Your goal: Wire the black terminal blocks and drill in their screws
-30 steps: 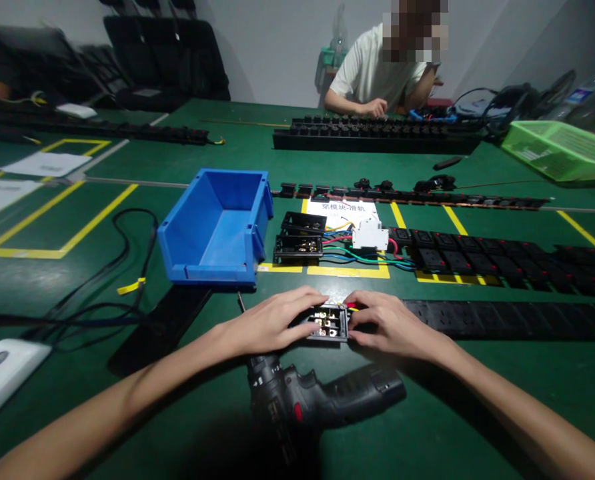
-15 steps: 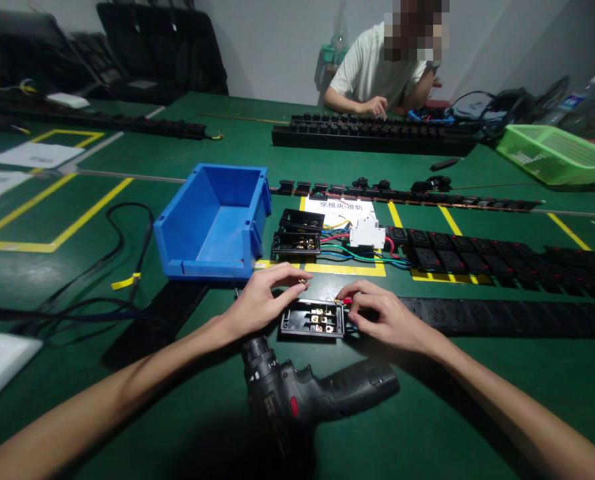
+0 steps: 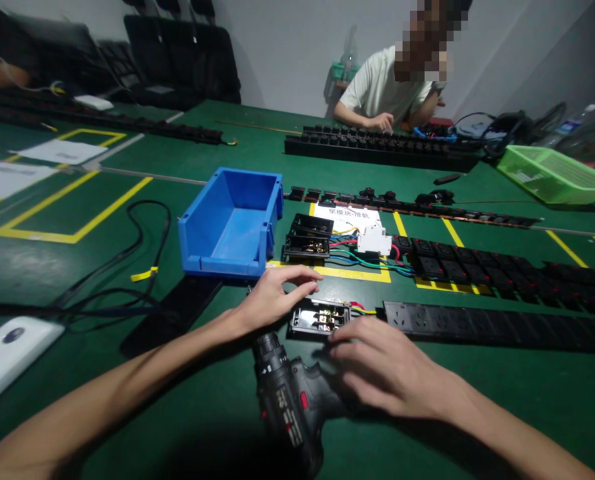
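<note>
Fingers of the left hand (image 3: 272,300) curl close, any pinch unclear; the right hand (image 3: 395,367) spreads its own. Beside both, the black housing (image 3: 303,321) lies well in from the surface's (image 3: 517,383) far edge, near grey walls (image 3: 287,53).

From the near side of the counter (image 3: 552,390), the camera on the person's head looks forward and down across the surface. It sits close above the left hand (image 3: 272,297) at mid-frame and the right hand (image 3: 395,367) right of centre. Its view reaches a co-worker (image 3: 377,87) at upper right and the wall (image 3: 287,53) along the top.
</note>
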Demonstrator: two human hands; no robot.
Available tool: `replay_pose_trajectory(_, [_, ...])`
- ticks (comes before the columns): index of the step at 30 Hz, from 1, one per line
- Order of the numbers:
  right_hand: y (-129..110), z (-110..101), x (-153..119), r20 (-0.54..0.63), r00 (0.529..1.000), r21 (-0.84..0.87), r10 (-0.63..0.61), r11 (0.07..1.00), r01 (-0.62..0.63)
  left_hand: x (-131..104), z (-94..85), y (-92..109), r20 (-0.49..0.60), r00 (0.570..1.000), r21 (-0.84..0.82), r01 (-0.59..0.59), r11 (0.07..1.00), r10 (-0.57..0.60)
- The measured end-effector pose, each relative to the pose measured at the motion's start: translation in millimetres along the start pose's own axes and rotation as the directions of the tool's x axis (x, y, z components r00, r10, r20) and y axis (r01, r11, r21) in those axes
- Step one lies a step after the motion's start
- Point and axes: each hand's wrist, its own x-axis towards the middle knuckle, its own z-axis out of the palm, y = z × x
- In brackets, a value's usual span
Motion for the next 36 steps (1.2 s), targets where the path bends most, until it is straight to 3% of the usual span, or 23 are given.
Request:
replay_pose_trajectory(2, [-18.3, 9.2, -0.8, 0.184, 0.983, -0.031, -0.026, 0.999, 0.033, -0.3, 0.6, -0.5, -0.001, 1.0, -0.022, 0.002, 1.0, -0.002])
replay_pose_trajectory(4, [-28.8, 20.8, -1.7, 0.252, 0.967, -0.112, -0.031, 0.992, 0.06, -0.7, 1.6, -0.8, -0.002, 1.0, -0.048, -0.001, 0.999, 0.001])
replay_pose_trajectory(8, [-31.2, 40.5, -3.6, 0.21, 0.976, -0.354, -0.054, 0.926, 0.128, -1.5, 2.7, -0.2, 0.002, 1.0, -0.094, -0.004, 0.996, 0.004])
replay_pose_trajectory(11, [-27.8, 49.0, -6.0, 0.184, 0.976, -0.433, -0.116, 0.882, 0.186, -2.2, 2.3, 0.9, 0.014, 1.0, -0.102, 0.006, 0.995, -0.004])
replay_pose_trajectory(16, [-27.9, 56.0, -9.6, 0.119, 0.982, -0.448, -0.148, 0.875, 0.187, -2.6, 2.1, 1.4, 0.016, 1.0, -0.052, -0.009, 0.999, 0.009])
replay_pose_trajectory(28, [-29.9, 60.6, -11.3, 0.089, 0.985, -0.481, -0.149, 0.859, 0.173, -0.8, 1.2, 2.7, 0.026, 0.999, 0.026, -0.025, 0.999, 0.025])
replay_pose_trajectory(36, [-42.8, 76.5, 6.9, 0.069, 0.997, -0.526, 0.032, 0.85, 0.009, 0.6, 1.0, -1.1, 0.046, 0.997, 0.004, -0.056, 0.998, 0.056])
